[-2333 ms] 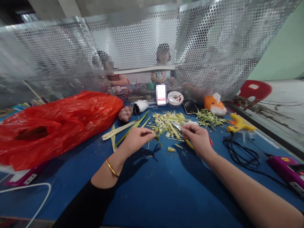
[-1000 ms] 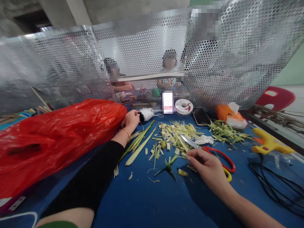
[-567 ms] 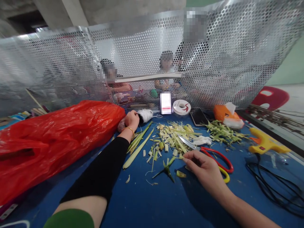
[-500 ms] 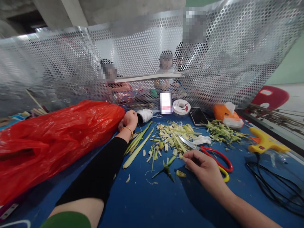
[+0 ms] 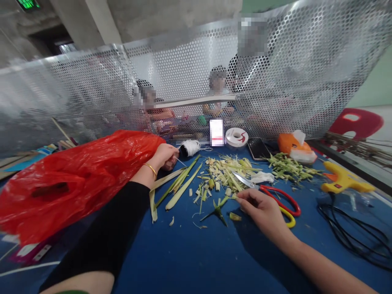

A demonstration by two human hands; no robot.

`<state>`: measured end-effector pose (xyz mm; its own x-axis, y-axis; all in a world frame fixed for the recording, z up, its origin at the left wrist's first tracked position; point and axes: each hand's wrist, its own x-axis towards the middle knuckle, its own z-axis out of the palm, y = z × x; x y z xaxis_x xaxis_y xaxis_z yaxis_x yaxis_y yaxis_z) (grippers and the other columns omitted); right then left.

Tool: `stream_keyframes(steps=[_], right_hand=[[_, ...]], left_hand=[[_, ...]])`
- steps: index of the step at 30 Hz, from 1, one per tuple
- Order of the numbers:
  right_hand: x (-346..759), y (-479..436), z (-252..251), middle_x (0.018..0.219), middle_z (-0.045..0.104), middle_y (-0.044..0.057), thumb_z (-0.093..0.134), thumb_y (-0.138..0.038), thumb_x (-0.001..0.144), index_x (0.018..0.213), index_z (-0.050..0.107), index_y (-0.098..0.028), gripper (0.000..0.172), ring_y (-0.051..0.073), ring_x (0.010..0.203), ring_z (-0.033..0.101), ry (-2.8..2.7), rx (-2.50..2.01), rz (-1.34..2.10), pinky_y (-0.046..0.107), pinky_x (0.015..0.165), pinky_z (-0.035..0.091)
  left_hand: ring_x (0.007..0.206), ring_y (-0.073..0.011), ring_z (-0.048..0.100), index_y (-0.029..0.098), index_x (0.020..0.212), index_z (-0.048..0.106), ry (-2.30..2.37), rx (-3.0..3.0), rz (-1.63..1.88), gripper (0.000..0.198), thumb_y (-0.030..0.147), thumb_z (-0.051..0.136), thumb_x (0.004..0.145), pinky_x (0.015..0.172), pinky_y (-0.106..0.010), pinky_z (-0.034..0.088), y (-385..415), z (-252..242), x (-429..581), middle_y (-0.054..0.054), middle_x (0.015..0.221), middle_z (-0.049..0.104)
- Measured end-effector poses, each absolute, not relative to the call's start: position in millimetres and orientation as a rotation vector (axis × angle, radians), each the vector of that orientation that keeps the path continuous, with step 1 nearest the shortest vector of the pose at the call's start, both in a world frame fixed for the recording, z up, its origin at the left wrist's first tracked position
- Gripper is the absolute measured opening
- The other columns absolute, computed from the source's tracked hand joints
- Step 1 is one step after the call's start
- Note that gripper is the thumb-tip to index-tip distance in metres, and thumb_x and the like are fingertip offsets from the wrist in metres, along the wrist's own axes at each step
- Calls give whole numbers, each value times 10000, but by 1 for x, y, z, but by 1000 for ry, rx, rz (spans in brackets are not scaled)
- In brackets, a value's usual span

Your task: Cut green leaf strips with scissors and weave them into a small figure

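Observation:
My left hand (image 5: 165, 154) reaches to the far left beside the red bag, its fingers pinched at a thin pale thread (image 5: 181, 162). A brownish rounded thing (image 5: 170, 162) lies under these fingers; its kind is unclear. My right hand (image 5: 259, 206) is closed in a pinch at the tip of a pale green plant strip (image 5: 234, 196), by the scraps. Just left of it lies a green stem piece with pointed spreading ends (image 5: 218, 211). Scissors (image 5: 245, 181) with red and yellow handles rest behind my right hand. Long leaf strips (image 5: 183, 185) lie between my hands.
A red plastic bag (image 5: 82, 175) fills the left. Farther back are white thread (image 5: 191, 148), a lit phone (image 5: 217, 132), a ribbon spool (image 5: 236, 137), a dark phone (image 5: 259, 148) and tissues (image 5: 297, 148). A yellow glue gun (image 5: 344, 179) with black cable lies right. People sit behind the perforated sheet.
My left hand has drawn back from the white thread bundle toward the bag, and the thin thread now shows at its fingertips. The right hand keeps its pinch almost in place. The view has shifted slightly.

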<state>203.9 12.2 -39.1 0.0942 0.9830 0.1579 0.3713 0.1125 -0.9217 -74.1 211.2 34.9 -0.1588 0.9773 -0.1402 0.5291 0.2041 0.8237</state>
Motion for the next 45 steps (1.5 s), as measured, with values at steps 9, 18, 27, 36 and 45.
stream_keyframes(steps=[9, 18, 27, 36, 45], right_hand=[[206, 10, -38, 659, 612, 17, 576, -386, 816, 792, 671, -182, 226, 162, 598, 535, -1543, -1390, 822, 272, 545, 431], [201, 8, -39, 609, 586, 5, 575, -382, 809, 748, 661, -180, 228, 145, 551, 507, -1582, -1364, 782, 256, 503, 405], [202, 8, -37, 616, 591, 7, 578, -387, 814, 749, 653, -182, 228, 151, 554, 518, -1566, -1365, 821, 252, 493, 404], [204, 10, -39, 613, 568, -1, 577, -332, 830, 755, 656, -187, 182, 140, 558, 514, -1565, -1318, 816, 241, 502, 409], [206, 9, -27, 641, 609, 7, 569, -301, 793, 731, 646, -185, 152, 145, 578, 532, -1579, -1330, 838, 250, 535, 406]], left_hand=[[519, -136, 589, 145, 623, 683, 1657, 1456, 1133, 113, 227, 715, 695, 513, -237, 449, 175, 45, -90, -14, 562, 641], [586, -112, 624, 150, 751, 665, 1306, 1247, 1359, 113, 206, 587, 811, 692, -264, 550, 169, 76, -84, -14, 597, 617], [547, -77, 573, 143, 793, 663, 1218, 1371, 1334, 94, 190, 594, 835, 665, -243, 535, 204, 126, -34, 9, 631, 605], [440, -54, 426, 128, 710, 658, 1377, 1637, 1225, 92, 138, 605, 784, 441, -182, 289, 234, 163, 0, -7, 626, 586], [450, -85, 411, 147, 602, 710, 1541, 2055, 958, 149, 247, 676, 707, 426, -205, 255, 166, 127, -12, -21, 543, 615]])
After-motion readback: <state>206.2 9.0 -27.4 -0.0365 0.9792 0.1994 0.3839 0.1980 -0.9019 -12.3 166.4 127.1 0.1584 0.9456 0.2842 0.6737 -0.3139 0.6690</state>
